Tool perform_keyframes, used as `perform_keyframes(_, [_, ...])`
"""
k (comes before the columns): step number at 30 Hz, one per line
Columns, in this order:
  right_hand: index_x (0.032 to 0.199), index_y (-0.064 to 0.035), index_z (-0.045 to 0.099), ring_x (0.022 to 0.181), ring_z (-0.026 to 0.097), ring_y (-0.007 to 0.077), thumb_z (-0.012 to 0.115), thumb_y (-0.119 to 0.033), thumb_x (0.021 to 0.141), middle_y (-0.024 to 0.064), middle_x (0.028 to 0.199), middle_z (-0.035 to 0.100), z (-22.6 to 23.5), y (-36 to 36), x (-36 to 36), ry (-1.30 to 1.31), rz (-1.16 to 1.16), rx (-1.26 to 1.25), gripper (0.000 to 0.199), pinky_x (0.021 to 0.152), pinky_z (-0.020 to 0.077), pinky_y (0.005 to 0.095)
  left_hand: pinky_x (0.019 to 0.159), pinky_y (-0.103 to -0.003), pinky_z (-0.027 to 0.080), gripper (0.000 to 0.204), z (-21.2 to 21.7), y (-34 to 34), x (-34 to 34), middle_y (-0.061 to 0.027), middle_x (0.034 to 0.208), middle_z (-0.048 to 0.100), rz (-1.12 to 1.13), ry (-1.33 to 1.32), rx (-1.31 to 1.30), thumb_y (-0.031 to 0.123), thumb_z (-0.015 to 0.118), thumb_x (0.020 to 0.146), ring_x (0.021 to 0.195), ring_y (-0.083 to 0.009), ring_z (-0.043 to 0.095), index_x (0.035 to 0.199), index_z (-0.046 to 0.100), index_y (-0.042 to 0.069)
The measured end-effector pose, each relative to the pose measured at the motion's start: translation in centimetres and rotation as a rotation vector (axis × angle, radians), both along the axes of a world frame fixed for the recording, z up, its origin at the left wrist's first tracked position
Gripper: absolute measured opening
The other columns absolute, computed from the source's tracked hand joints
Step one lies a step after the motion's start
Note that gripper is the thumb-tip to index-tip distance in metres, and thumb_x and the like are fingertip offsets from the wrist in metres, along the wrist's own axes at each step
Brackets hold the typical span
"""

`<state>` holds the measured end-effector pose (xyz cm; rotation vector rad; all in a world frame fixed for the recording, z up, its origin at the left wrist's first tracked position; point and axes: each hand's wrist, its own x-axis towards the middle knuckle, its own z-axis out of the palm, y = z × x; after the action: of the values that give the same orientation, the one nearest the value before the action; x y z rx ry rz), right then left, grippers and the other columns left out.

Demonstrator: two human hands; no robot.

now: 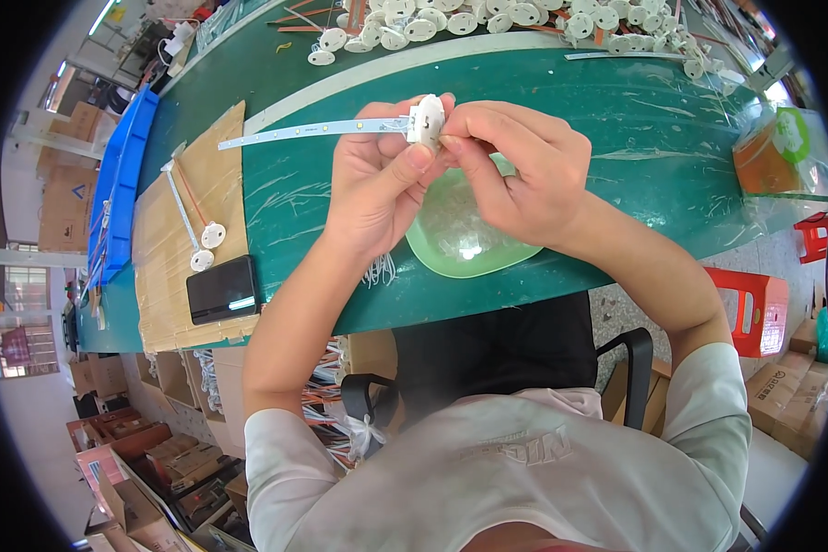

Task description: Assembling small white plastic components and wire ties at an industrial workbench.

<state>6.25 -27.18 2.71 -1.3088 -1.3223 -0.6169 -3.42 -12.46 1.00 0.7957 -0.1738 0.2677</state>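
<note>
- Pale shirt [488,469] of the wearer lies nearest us, on the near side of the green bowl [423,253].
- Over the bowl's far left edge, we see the left hand [377,189] gripping a white round cap [427,126] between thumb and fingers.
- From the cap, an LED strip [313,132] extends to the bowl's left.
- Above the bowl, the right hand [534,175] brings thumb and forefinger to the cap's right edge; we cannot tell whether they pinch anything.
- We judge the step in hand to be fine fitting or adjusting at the cap; the next move calls for a steady left grip and precise right fingertips.
- Beyond the bowl we note heaped white caps [420,30]; well to its left, a dark phone [223,290] on cardboard [156,248].
</note>
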Motion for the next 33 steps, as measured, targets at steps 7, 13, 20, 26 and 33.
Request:
perform_keyframes(7, [0.089, 0.0032, 0.067, 0.065, 0.068, 0.0251, 0.07, 0.011, 0.074, 0.0134, 0.081, 0.07, -0.2, -0.1, 0.7, -0.106, 0.01, 0.01, 0.018, 0.059, 0.0556, 0.0287, 0.097, -0.037, 0.057, 0.033, 0.1, -0.1, 0.3, -0.0195, 0.133, 0.06, 0.002, -0.02, 0.078, -0.003, 0.069, 0.089, 0.117, -0.0234, 0.063, 0.119, 0.057, 0.005])
perform_keyframes(13, [0.095, 0.0012, 0.07, 0.069, 0.071, 0.0249, 0.071, 0.008, 0.077, 0.0129, 0.082, 0.072, -0.6, 0.5, 0.8, -0.131, -0.023, -0.035, 0.019, 0.063, 0.0567, 0.0285, 0.093, -0.034, 0.056, 0.036, 0.6, 0.3, 0.2, -0.0177, 0.126, 0.064, 0.146, 0.045, 0.202, -0.004, 0.07, 0.088, 0.111, -0.0217, 0.066, 0.121, 0.058, 0.0])
perform_keyframes(20, [0.101, 0.0, 0.072, 0.083, 0.071, 0.0188, 0.073, 0.003, 0.084, 0.0118, 0.1, 0.074, 0.0, 0.0, 1.3, 0.001, -0.011, -0.14, 0.017, 0.066, 0.059, 0.0276, 0.093, -0.031, 0.054, 0.041, 5.8, 3.9, -2.2, -0.0149, 0.117, 0.07, 0.339, 0.182, 0.882, 0.005, 0.071, 0.09, 0.107, -0.0201, 0.068, 0.127, 0.058, -0.004])
perform_keyframes(26, [0.095, -0.0016, 0.072, 0.087, 0.069, 0.0215, 0.075, 0.003, 0.08, 0.0107, 0.096, 0.073, 0.0, 0.1, 2.1, -0.093, -0.045, -0.156, 0.016, 0.069, 0.0586, 0.0303, 0.075, -0.042, 0.055, 0.053, 6.5, 17.7, -8.5, -0.0244, 0.084, 0.07, 0.752, 0.888, 1.838, 0.046, 0.067, 0.085, 0.081, -0.0374, 0.069, 0.093, 0.07, -0.006])
perform_keyframes(33, [0.087, -0.0033, 0.07, 0.088, 0.068, 0.0272, 0.075, 0.001, 0.076, 0.0098, 0.092, 0.072, -0.2, -0.3, 3.0, -0.081, -0.142, -0.18, 0.013, 0.077, 0.0555, 0.0356, 0.081, -0.05, 0.058, 0.041, 4.1, 15.9, -11.3, -0.0236, 0.095, 0.072, 0.702, 1.347, 2.365, 0.039, 0.066, 0.083, 0.087, -0.0419, 0.071, 0.097, 0.074, 0.002])
